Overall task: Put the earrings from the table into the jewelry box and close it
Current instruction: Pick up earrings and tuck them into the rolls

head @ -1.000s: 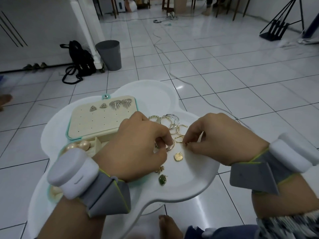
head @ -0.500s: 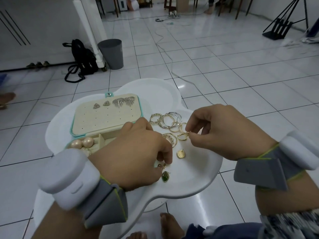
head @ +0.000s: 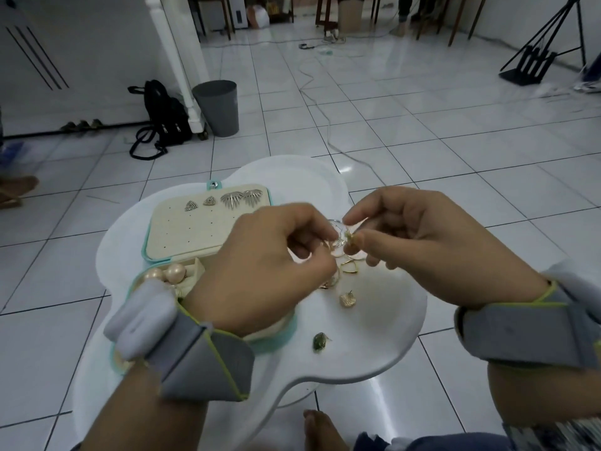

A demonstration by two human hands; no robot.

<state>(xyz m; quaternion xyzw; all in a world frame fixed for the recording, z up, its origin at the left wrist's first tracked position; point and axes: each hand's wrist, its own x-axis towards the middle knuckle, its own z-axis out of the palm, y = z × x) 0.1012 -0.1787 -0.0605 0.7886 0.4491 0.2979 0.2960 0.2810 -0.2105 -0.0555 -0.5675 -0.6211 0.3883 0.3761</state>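
The teal jewelry box point(head: 208, 222) lies open on the white cloud-shaped table point(head: 390, 307), its cream lid panel holding several silver studs point(head: 242, 198). Pearl earrings point(head: 166, 274) sit in its lower tray. My left hand point(head: 270, 271) and my right hand point(head: 422, 249) meet above the table, both pinching a small gold earring point(head: 349, 237) between fingertips. Gold hoops point(head: 348, 266) lie under the hands, partly hidden. A gold square earring point(head: 347, 299) and a green stone earring point(head: 320, 341) lie loose on the table.
The table stands on a white tiled floor. A grey bin point(head: 216, 107) and a black backpack point(head: 164, 120) stand by a white post at the back left. A cable point(head: 328, 131) runs across the floor. My bare foot point(head: 320, 428) shows under the table's front edge.
Both hands have lifted off the table and come together. My left hand left the spot near the green earring and now pinches the gold earring held by my right hand.
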